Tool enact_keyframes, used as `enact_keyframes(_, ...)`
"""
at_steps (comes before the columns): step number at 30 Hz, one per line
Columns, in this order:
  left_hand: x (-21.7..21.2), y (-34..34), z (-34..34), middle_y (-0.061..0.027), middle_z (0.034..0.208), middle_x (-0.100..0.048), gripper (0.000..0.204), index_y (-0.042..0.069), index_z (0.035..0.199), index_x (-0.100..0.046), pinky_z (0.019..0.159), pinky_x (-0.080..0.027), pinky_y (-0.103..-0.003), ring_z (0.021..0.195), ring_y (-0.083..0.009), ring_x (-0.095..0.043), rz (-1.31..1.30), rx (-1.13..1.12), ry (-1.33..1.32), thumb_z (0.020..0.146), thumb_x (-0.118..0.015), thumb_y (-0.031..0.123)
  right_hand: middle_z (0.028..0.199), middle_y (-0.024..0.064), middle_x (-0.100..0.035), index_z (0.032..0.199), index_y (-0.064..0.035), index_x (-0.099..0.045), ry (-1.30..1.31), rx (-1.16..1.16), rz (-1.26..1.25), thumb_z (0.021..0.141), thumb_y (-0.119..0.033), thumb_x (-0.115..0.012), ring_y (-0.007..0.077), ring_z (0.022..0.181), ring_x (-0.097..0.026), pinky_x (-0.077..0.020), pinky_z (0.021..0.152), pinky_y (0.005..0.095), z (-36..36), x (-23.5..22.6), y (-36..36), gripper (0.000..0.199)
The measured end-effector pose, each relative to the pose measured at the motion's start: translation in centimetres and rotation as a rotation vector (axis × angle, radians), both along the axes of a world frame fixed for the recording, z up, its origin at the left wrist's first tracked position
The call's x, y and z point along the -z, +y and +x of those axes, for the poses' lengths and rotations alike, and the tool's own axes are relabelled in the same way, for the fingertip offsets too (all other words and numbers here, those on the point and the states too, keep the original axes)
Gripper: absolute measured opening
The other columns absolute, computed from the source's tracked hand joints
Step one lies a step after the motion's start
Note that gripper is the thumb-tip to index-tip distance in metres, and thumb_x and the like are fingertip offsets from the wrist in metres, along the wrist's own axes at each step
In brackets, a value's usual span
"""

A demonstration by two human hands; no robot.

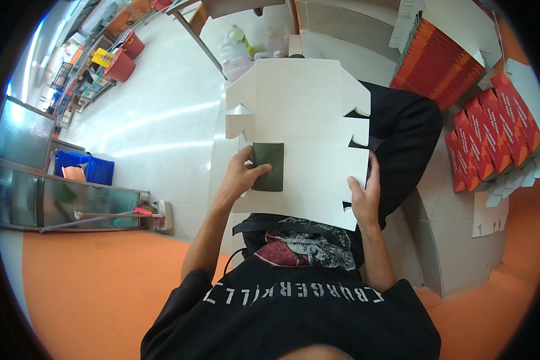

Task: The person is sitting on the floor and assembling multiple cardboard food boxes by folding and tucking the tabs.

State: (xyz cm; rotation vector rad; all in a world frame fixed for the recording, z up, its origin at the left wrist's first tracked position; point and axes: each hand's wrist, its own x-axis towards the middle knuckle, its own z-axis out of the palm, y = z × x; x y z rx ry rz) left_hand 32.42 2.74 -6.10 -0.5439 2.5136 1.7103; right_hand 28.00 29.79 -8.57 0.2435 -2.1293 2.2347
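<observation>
A flat white cardboard box blank point(312, 126) with cut corners and slotted side flaps lies across my lap, its plain side facing up. On its left half rests a small dark green rectangular piece point(270, 171). My left hand point(241, 174) is closed at the left edge of that piece, with the thumb on top of it; the other fingers are partly hidden. At the blank's right edge, my right hand point(366, 195) grips the cardboard, thumb on top and fingers along the side and partly underneath.
Red-orange folded boxes point(492, 135) are stacked on the right, below a tall pile of red-edged cardboard point(438, 63). Clear plastic bottles point(237, 48) stand ahead, beside a table leg. A blue crate point(96, 168) and a glass-panelled cabinet point(90, 204) are at left.
</observation>
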Motion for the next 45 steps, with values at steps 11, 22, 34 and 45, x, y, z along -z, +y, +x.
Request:
enact_keyframes(11,1.2,-1.5,0.3,-0.0149,0.100,-0.062,0.041,-0.005,0.115,-0.052,0.076,-0.050,-0.030,0.088,-0.0204,-0.062,0.215,0.010,0.015,0.078,-0.065,0.008,0.103,0.0095,-0.059,0.115,0.0039,-0.050,-0.539,-0.464,-0.234,0.080,-0.010,-0.065,0.0167,0.093,-0.057,-0.0464,0.083,0.0293,-2.9,-1.1,0.2,0.040)
enact_keyframes(22,0.4,-2.1,-0.5,-0.0183,0.098,-0.062,0.044,-0.007,0.114,-0.052,0.069,-0.051,-0.030,0.082,-0.0219,-0.064,0.035,-0.017,0.005,0.077,-0.067,0.012,0.101,0.0108,-0.061,0.110,0.0059,-0.054,-0.445,-0.401,-0.161,0.082,-0.010,-0.064,0.0178,0.088,-0.060,-0.0490,0.078,0.0291,-4.0,-1.1,-1.1,0.034)
enact_keyframes(34,-3.8,-2.4,-2.2,-0.0173,0.100,-0.063,0.046,-0.010,0.116,-0.053,0.072,-0.049,-0.029,0.083,-0.0189,-0.061,-0.182,-0.094,0.089,0.081,-0.065,0.019,0.101,0.0127,-0.061,0.111,0.0064,-0.052,-0.412,-0.392,-0.124,0.080,-0.012,-0.066,0.0196,0.089,-0.061,-0.0498,0.079,0.0310,-8.4,-2.0,-1.7,0.039)
enact_keyframes(45,-1.7,-6.6,-2.7,-0.0153,0.098,-0.063,0.046,-0.012,0.115,-0.050,0.078,-0.050,-0.029,0.087,-0.0184,-0.063,0.485,-0.058,0.059,0.079,-0.065,0.011,0.103,0.0126,-0.061,0.113,0.0050,-0.051,-0.470,-0.422,-0.229,0.079,-0.012,-0.067,0.0208,0.091,-0.061,-0.0500,0.080,0.0315,-8.9,0.4,-1.5,0.041)
